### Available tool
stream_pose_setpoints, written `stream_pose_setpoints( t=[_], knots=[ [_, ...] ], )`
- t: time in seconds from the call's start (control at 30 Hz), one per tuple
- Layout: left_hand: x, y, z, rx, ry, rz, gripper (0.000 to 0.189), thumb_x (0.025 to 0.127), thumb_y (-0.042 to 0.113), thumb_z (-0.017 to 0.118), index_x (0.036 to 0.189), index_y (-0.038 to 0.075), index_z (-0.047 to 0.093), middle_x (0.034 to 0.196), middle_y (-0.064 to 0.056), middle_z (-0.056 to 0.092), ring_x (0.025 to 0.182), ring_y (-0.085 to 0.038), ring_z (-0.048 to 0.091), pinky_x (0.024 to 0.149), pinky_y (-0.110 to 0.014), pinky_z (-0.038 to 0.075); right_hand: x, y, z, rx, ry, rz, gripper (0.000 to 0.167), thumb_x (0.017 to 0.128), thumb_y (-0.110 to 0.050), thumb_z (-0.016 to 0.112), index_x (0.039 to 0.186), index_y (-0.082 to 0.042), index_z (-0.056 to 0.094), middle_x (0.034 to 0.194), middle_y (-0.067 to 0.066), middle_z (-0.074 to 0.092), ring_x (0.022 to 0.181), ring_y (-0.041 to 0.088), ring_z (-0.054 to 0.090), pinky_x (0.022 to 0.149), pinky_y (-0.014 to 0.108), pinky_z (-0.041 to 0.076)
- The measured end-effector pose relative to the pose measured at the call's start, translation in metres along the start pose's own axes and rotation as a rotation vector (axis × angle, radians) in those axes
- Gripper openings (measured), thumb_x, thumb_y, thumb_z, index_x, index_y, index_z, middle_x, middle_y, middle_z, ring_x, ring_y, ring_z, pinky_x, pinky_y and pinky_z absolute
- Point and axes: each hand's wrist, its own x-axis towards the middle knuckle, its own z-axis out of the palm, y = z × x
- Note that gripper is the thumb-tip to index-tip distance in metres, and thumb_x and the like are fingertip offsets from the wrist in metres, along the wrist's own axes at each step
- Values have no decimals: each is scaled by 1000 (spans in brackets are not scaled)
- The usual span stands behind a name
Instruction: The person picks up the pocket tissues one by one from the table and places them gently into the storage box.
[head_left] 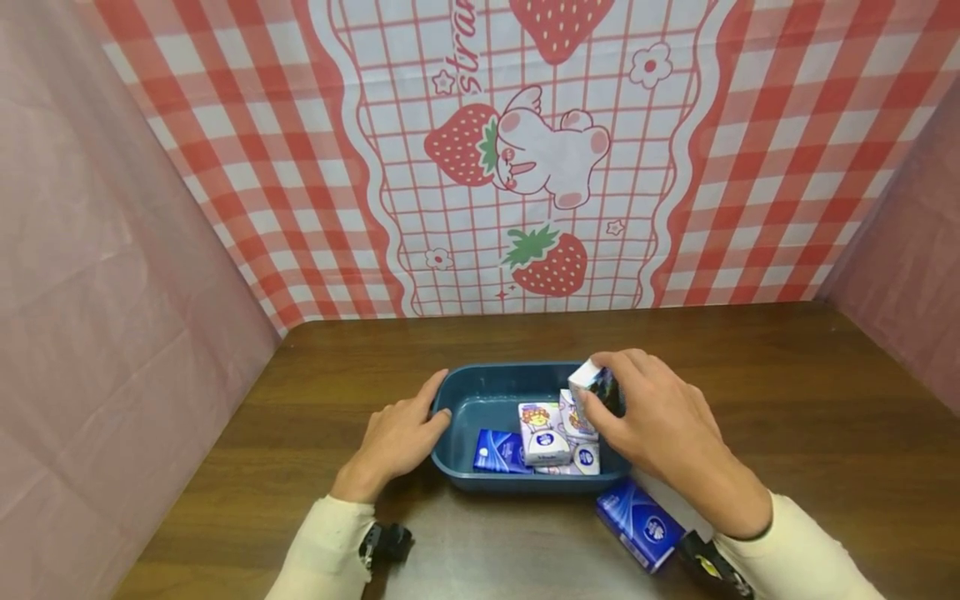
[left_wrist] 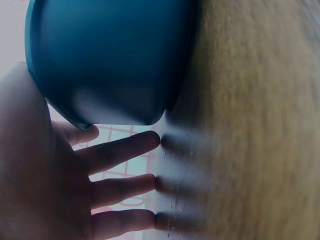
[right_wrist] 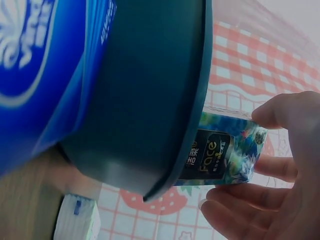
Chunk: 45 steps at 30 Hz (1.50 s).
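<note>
My left hand (head_left: 397,437) rests at the left end of a dark blue plastic basin (head_left: 442,458), thumb over the rim. In the left wrist view its fingers (left_wrist: 125,192) are straight and spread, tips down at the table. My right hand (head_left: 663,412) pinches a small tissue pack (right_wrist: 215,150) with a dark floral print and "Face" lettering. That pack is tilted above the basin's right end. Inside lie a blue tissue pack (head_left: 498,451) and several white cartoon-printed packs (head_left: 543,433), partly stacked.
Another blue tissue pack (head_left: 641,525) lies on the wooden table (head_left: 330,358) outside the basin's front right corner, below my right forearm. A white pack (right_wrist: 77,220) stands on the table in the right wrist view. A strawberry-patterned checked cloth (head_left: 555,167) hangs behind the table.
</note>
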Motion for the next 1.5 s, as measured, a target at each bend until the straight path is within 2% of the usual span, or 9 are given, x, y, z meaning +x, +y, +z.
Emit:
stream_pose_setpoints(
  t=[0.23,0.6,0.73,0.83,0.97,1.13,1.33,1.5],
  knots=[
    [-1,0,1,-4,-8,-2,61,100,40,51,157,27,35,118,-5,69,87,-19,62,77,-43,49,-1,-5,5,14,-8,-18,50,88,-41,73,125,-10,64,122,13,64,109,32,63,75,51,57],
    [-2,0,2,-9,-10,-12,61,99,41,51,157,28,35,123,-4,68,94,-21,64,83,-46,49,1,-11,12,38,27,-76,49,88,-40,74,126,-11,65,123,12,65,110,31,63,73,49,57],
    [-2,-1,2,-10,-18,-12,61,99,41,50,157,28,34,107,-3,70,91,-20,64,81,-45,49,2,-12,13,41,37,-102,50,87,-38,76,128,-11,65,125,11,65,112,31,62,75,49,57],
    [-3,-1,1,-6,-16,-9,61,100,41,50,158,28,34,105,-2,70,93,-21,64,81,-45,49,3,-13,14,48,45,-126,51,86,-37,79,128,-12,64,126,10,65,114,30,62,77,48,57],
    [-3,-1,1,-2,-9,-9,62,99,41,51,157,28,35,120,-4,69,99,-23,65,82,-47,49,4,-13,16,54,31,-150,52,86,-36,80,129,-13,64,129,7,64,118,29,60,83,48,56],
    [-3,-1,1,-1,-7,-12,62,99,42,50,157,29,34,119,-4,69,100,-23,65,83,-46,49,4,-14,16,53,0,-148,53,87,-37,78,132,-15,62,132,7,63,121,30,59,86,49,54],
    [-2,0,2,5,5,4,61,99,41,51,157,28,35,129,-7,66,104,-27,66,83,-49,49,4,-13,18,71,11,-170,52,87,-35,79,131,-14,62,133,7,63,119,30,60,82,48,56],
    [-1,0,1,8,10,6,61,99,41,51,157,28,35,132,-8,65,107,-28,66,83,-50,49,5,-13,18,78,18,-175,54,86,-35,80,132,-15,61,130,6,64,113,27,63,77,44,57]
  ],
)
